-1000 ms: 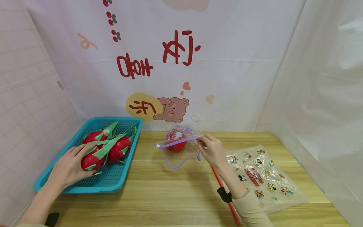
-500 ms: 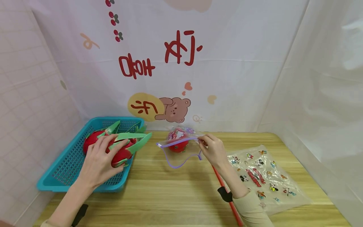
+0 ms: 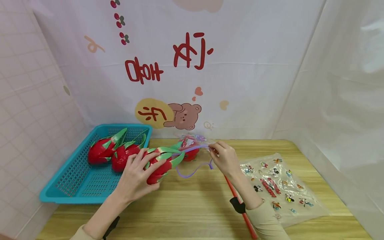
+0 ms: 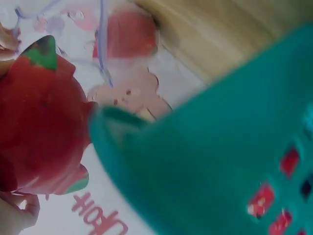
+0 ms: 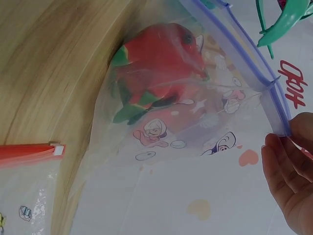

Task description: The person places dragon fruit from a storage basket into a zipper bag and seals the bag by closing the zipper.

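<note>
My left hand (image 3: 136, 180) grips a red dragon fruit (image 3: 157, 170) with green leaf tips, its leaves reaching toward the mouth of a clear zip bag. In the left wrist view this dragon fruit (image 4: 41, 122) fills the left side. With thumb and fingers my right hand (image 3: 225, 158) pinches the purple-edged rim of the zip bag (image 5: 190, 115), whose mouth gapes. Inside the bag lies another dragon fruit (image 5: 161, 63), seen through the printed plastic. Two more dragon fruits, one at the back (image 3: 100, 151) and one nearer the hand (image 3: 121, 158), rest in the blue basket (image 3: 54, 200).
On the right of the wooden table (image 3: 186, 213) a larger flat printed bag (image 3: 280, 196) lies with its red zip edge (image 3: 247, 221) under my right forearm. White printed cloth (image 3: 249, 83) stands behind the table and along both sides.
My left hand has lifted one dragon fruit out of the basket and carried it right, to the zip bag's mouth. The right hand stays at the bag's rim.
</note>
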Motion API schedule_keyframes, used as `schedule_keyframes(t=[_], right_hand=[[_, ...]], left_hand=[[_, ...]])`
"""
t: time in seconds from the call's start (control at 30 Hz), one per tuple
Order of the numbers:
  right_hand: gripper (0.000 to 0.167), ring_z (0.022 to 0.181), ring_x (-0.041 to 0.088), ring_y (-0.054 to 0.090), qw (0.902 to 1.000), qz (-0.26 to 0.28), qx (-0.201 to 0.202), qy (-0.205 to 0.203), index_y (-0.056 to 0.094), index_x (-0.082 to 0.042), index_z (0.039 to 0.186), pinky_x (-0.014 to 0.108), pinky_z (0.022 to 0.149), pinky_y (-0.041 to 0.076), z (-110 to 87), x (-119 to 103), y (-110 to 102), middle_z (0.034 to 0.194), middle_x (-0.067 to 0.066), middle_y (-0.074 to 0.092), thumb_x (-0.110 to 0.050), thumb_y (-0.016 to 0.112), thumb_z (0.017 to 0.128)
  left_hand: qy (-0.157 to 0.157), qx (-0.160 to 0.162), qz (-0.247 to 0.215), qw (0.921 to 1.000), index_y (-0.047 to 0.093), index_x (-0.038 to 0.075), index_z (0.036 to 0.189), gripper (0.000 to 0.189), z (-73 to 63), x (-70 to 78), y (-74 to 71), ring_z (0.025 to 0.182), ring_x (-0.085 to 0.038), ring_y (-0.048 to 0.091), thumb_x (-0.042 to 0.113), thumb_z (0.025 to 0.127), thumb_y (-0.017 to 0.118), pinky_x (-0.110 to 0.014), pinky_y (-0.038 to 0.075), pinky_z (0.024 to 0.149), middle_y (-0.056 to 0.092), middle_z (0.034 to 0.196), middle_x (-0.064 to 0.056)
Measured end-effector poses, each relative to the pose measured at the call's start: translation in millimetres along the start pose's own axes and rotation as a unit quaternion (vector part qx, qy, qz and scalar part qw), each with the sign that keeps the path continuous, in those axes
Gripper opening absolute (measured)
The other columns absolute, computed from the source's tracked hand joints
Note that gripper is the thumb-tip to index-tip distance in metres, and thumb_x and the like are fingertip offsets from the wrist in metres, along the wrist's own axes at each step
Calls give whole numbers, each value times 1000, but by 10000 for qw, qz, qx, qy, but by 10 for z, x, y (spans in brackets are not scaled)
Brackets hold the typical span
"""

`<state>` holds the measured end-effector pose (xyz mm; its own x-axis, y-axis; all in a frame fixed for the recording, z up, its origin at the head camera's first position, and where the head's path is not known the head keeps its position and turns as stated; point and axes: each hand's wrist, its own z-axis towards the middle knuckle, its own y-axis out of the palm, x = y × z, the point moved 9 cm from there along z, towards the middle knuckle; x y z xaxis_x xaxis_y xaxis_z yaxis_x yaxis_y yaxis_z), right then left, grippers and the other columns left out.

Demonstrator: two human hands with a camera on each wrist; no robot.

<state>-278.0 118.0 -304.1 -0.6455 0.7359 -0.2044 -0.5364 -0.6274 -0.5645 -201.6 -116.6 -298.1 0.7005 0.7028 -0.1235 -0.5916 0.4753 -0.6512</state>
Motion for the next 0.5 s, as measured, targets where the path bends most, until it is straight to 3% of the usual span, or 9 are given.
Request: schedule_keyframes(t=[0.3,0.5], right_hand=[[8,60,15,65,9999,86,61,-62,71,0,81,21,53,53,16,-27,-7,77,7,67,6,70,76],[9,60,15,64,9997,36,144,-188,71,0,80,20,54,53,11,-75,-2,76,7,66,5,72,73]], left_hand=[[519,-27,-314,9982,66,21,115,64,5,314,187,112,-35,50,30,54,82,-47,44,82,61,120,-9],[502,18,-332,9982,66,21,113,60,34,385,274,113,-39,52,30,56,81,-49,45,84,61,120,-10]])
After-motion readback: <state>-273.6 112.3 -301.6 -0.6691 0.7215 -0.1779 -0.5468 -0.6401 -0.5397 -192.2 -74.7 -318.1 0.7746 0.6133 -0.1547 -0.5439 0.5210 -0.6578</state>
